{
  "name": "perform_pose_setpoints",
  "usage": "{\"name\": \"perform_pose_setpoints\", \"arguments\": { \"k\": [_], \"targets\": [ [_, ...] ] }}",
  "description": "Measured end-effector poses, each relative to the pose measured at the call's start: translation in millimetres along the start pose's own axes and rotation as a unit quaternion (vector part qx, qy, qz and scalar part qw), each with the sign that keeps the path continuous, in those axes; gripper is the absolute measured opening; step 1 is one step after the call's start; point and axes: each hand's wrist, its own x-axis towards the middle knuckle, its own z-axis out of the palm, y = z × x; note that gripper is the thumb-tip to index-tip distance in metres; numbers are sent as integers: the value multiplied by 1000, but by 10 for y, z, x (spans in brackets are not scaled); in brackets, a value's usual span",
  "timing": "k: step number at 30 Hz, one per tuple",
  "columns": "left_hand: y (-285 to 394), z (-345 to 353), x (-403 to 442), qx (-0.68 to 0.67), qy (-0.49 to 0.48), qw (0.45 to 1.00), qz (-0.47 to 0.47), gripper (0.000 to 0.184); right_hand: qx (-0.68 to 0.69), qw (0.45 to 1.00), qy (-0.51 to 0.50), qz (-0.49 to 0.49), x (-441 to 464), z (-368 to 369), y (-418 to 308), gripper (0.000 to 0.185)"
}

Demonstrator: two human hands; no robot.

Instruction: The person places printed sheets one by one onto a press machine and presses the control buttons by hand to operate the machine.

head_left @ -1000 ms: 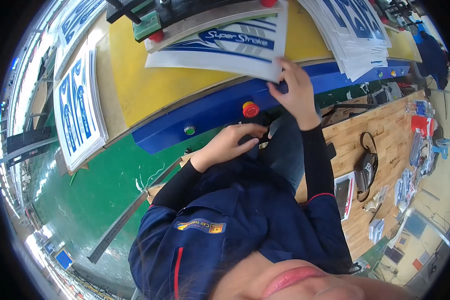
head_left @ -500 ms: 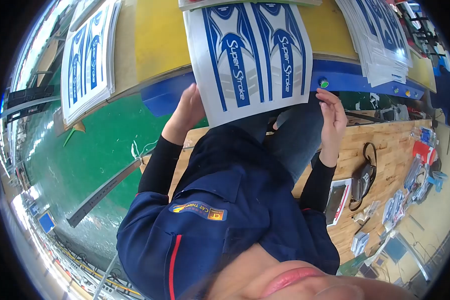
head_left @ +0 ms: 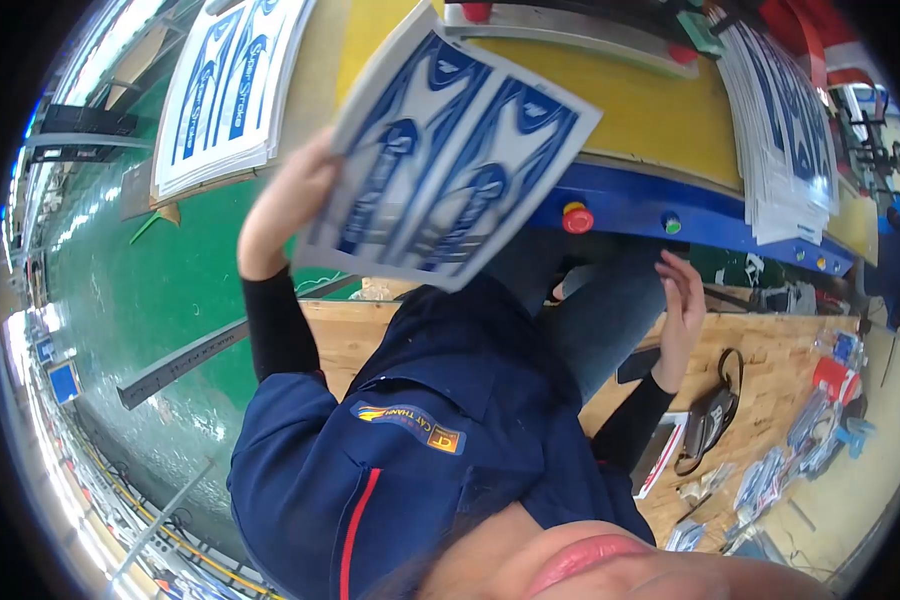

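Observation:
My left hand (head_left: 300,190) grips the left edge of a white sheet (head_left: 450,165) printed with two blue "Super Stroke" designs. The sheet hangs tilted above my lap and the table's front edge, slightly blurred. My right hand (head_left: 682,305) is empty, its fingers apart, below a green button (head_left: 672,223) on the blue front rail (head_left: 625,205). To the left, a stack of similar printed sheets (head_left: 232,85) lies on the table's corner. Another, less even stack (head_left: 785,130) lies to the right.
A machine with a metal bar (head_left: 580,42) stands over the yellow table top (head_left: 620,105). A red button (head_left: 577,218) sits on the rail. A wooden bench (head_left: 770,345) at the right carries a dark bag (head_left: 708,430). A person in dark clothing (head_left: 898,265) is at the far right.
The sheet has come out from under the machine's bar and swung left, tilting, with my left hand now on its edge. My right hand has moved away from the sheet and slightly down.

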Motion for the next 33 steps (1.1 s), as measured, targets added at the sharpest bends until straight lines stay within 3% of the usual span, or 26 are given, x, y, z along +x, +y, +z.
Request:
{"name": "perform_pose_setpoints", "arguments": {
  "k": [2,3,4,5,7,9,10,12,14,16,17,19,20,21,22,23,26,31,33],
  "targets": [
    [-102,-393,-230,-7,153,986,-69,41,-19,1000,7,21,-23,-188,103,28],
    [-142,-661,-271,47,213,976,8,38,-28,999,11,33,-22,-277,158,28],
    [-314,-958,-262,153,287,945,-20,35,-35,999,14,33,-22,-357,194,27],
    [-296,-1121,-239,195,426,883,-10,33,-43,998,18,34,-38,-442,222,27],
    [-250,-1649,-154,118,476,871,-19,37,-75,997,23,22,-62,-586,214,26],
    [-646,-2030,69,268,535,800,-48,46,-66,995,65,43,-85,-736,373,27],
    [-1095,-2239,211,405,505,760,-56,62,-60,993,85,54,-114,-819,457,27],
    [-1097,-1957,419,560,442,676,-184,75,-96,988,97,68,-193,-937,567,31],
    [-1364,-1801,609,471,382,794,-45,82,-132,979,119,95,-307,-1027,715,33],
    [-1723,-1396,823,293,266,911,-119,80,-240,951,158,118,-503,-1280,1211,38],
    [-1437,-1096,830,342,259,891,-146,79,-293,927,195,125,-626,-1365,1504,38],
    [-1128,-758,824,378,251,874,-175,75,-474,840,231,130,-976,-1531,2023,43],
    [-1137,-734,837,367,253,877,-177,72,-590,764,228,124,-1225,-1658,2356,46],
    [-1124,-706,863,380,230,876,-189,71,-700,664,249,78,-1517,-1994,3132,56],
    [-1109,-673,853,364,234,887,-162,71,-911,396,-66,92,-1762,-2015,2960,53],
    [-1003,-672,874,344,222,895,-179,71,-906,414,-46,74,-1816,-1936,3024,53],
    [-892,-721,945,282,226,920,-154,74,-729,584,325,146,-2011,-1779,3248,33],
    [-765,-671,1033,291,211,921,-151,76,-667,633,336,206,-1801,-1593,3243,30],
    [-615,-588,994,349,207,900,-161,69,-643,652,341,215,-1725,-1557,3284,30]
  ]
}}
